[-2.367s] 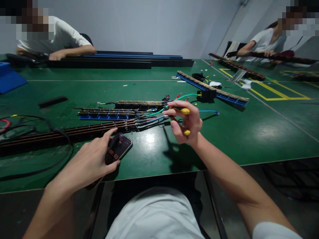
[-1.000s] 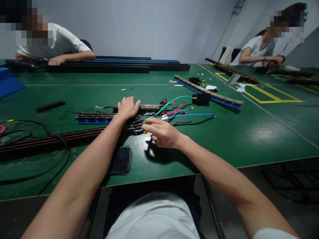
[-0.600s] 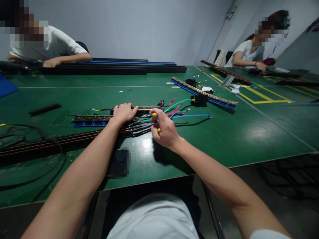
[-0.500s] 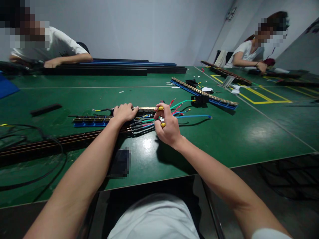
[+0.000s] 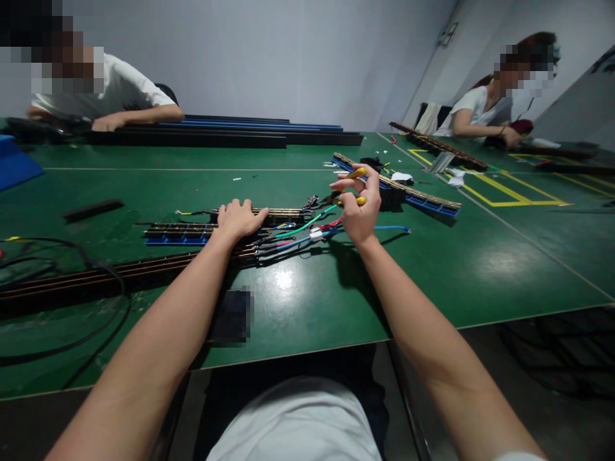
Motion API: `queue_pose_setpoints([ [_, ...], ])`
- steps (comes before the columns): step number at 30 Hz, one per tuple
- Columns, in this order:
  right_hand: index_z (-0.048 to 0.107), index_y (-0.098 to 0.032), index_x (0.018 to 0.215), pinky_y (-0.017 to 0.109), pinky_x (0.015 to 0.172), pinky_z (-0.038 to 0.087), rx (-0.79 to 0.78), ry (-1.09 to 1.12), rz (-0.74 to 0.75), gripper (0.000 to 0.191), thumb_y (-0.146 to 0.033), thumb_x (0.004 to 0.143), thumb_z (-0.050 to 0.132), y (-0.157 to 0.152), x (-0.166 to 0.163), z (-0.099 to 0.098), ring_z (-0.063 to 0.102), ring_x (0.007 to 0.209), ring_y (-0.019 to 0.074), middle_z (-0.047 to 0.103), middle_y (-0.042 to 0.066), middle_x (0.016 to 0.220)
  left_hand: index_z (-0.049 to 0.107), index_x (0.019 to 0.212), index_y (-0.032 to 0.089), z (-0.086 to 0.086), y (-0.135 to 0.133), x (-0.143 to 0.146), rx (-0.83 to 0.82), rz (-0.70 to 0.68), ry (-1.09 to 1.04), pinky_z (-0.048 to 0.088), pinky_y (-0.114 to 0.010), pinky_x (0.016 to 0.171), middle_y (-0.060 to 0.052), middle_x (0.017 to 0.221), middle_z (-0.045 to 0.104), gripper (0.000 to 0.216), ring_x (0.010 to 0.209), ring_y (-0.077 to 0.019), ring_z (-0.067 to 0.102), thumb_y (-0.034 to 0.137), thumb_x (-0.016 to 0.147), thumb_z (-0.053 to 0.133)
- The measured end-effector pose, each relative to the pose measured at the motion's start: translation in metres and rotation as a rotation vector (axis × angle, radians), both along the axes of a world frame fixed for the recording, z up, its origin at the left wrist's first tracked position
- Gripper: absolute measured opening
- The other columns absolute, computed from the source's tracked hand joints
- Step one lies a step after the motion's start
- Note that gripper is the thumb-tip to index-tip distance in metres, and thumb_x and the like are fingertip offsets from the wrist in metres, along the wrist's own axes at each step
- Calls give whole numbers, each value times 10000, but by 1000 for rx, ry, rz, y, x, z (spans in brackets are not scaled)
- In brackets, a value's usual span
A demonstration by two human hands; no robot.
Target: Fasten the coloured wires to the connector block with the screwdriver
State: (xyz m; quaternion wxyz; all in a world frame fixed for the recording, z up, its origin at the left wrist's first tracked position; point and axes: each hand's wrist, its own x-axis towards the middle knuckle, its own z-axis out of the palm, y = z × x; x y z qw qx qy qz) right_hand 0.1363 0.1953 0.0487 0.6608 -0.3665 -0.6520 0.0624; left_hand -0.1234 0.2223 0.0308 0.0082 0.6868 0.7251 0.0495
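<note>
My left hand [image 5: 237,219] lies flat over a short black rail with brass strips [image 5: 283,212], fingers stretched out and pressing on it. My right hand [image 5: 360,211] is closed around yellow-handled pliers [image 5: 354,174]. Their dark jaws point left, close to a small bundle of fine wires [image 5: 312,202] at the rail's right end; whether they touch it I cannot tell. Under and left of my right hand run green [image 5: 307,225], red and blue wires [image 5: 391,228], with a white tag [image 5: 316,235] among them. They come from a long dark rail with copper strips [image 5: 158,267].
A blue-backed rail [image 5: 166,240] lies by my left hand, another [image 5: 432,200] beyond my right. A dark flat object [image 5: 233,314] is near the table edge. Black cable [image 5: 115,282] loops at left. Long black profiles [image 5: 216,139] lie at the back; two people sit across the green table [image 5: 456,269].
My right hand has moved right and slightly away from me with the pliers, uncovering the white tag and the wires. My left hand stays on the rail.
</note>
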Motion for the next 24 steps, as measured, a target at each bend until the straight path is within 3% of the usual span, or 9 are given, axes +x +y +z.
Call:
queue_pose_setpoints([
  [6, 395, -256, 1334, 384, 880, 598, 7, -87, 42, 551, -133, 798, 430, 3, -1, -22, 681, 1134, 220, 731, 42, 957, 650, 1260, 103, -4, 0, -1, 75, -48, 25, 263, -570, 1149, -256, 1424, 537, 711, 1386, -403, 423, 627, 945, 288],
  [12, 406, -248, 1309, 386, 945, 564, -7, -119, 180, 525, -129, 803, 481, -2, -8, -26, 729, 978, 185, 662, 93, 1193, 664, 1198, 73, -3, 0, 0, 30, -65, -6, 380, -514, 1060, -250, 1230, 672, 702, 1179, -391, 604, 615, 938, 302],
  [16, 439, -232, 1291, 406, 976, 538, -56, -260, 210, 570, -63, 748, 473, 1, -12, -32, 704, 1005, 192, 683, 80, 1115, 664, 1187, 87, -4, 2, -1, 38, -72, 13, 389, -513, 1041, -250, 1250, 670, 701, 1176, -398, 608, 625, 938, 290],
  [22, 553, -178, 1238, 412, 996, 515, 17, -602, 395, 637, 23, 655, 396, 4, -20, -34, 631, 1083, 203, 689, 69, 996, 662, 1195, 111, -6, 3, -1, 38, -73, 22, 390, -499, 1038, -232, 1227, 688, 696, 1171, -380, 612, 630, 944, 272],
  [24, 561, -177, 1232, 413, 1001, 513, 20, -658, 392, 634, 25, 657, 388, 3, -25, -34, 623, 1088, 205, 682, 74, 1014, 661, 1196, 107, -6, 3, -1, 43, -69, 26, 386, -499, 1043, -233, 1231, 686, 698, 1176, -380, 609, 630, 944, 273],
])
